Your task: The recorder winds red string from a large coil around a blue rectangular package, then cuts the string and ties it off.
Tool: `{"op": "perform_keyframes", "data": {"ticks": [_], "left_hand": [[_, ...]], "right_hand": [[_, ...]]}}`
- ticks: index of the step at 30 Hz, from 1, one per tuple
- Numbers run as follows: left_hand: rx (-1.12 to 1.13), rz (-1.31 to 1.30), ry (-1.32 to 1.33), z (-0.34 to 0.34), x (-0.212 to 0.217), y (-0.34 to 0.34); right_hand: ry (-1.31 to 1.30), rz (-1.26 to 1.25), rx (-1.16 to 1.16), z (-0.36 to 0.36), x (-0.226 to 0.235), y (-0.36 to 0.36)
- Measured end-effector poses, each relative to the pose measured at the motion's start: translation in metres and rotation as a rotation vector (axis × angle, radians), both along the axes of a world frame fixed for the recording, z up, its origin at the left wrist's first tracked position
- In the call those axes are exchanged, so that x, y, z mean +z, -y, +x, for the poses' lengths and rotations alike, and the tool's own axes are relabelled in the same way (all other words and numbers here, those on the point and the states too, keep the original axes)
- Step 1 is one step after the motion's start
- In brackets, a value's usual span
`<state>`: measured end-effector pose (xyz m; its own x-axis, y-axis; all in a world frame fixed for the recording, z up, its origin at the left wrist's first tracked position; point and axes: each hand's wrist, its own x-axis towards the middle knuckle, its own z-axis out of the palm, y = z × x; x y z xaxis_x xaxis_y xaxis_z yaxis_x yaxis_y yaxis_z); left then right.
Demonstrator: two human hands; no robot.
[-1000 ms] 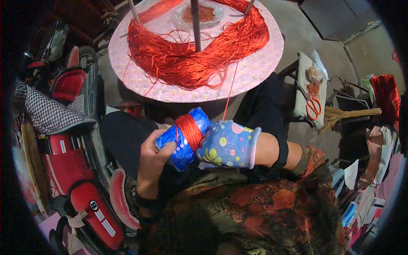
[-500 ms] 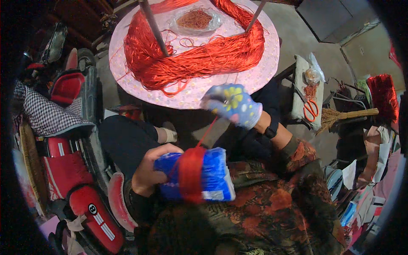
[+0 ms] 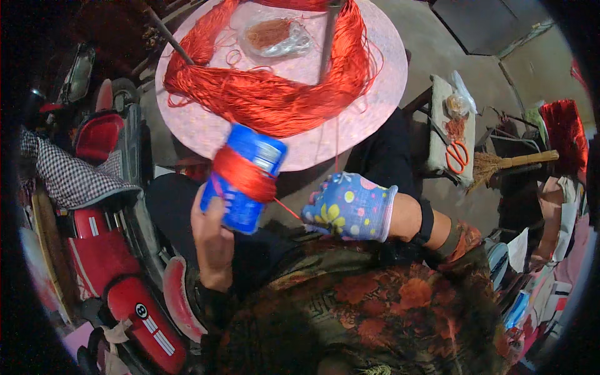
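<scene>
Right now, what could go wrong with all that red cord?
The red bundle has loose edges, so it might tangle. The cord runs from the blue pack to the gloved right hand, so it could slip from that grip. The bare left hand holds the pack near its lower end, so a hard tug might pull it free.

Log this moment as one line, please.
left hand: holds blue packet wound with red cord; right hand: gloved, holds cord; table: cord bundle; stool: scissors
</scene>
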<state>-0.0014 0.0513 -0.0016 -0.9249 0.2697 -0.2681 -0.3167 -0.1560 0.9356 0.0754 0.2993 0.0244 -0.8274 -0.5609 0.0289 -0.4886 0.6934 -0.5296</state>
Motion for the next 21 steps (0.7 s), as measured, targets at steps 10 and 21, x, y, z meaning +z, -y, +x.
{"op": "perform_keyframes", "data": {"ticks": [10,21], "left_hand": [[-0.830,0.266,0.032,0.000,0.016,0.030],[-0.106,-0.129,-0.055,-0.004,0.001,0.012]], "right_hand": [[0.197,-0.629,-0.214,-0.047,-0.040,-0.043],[0.078,-0.416,0.036,-0.006,-0.006,-0.007]]}}
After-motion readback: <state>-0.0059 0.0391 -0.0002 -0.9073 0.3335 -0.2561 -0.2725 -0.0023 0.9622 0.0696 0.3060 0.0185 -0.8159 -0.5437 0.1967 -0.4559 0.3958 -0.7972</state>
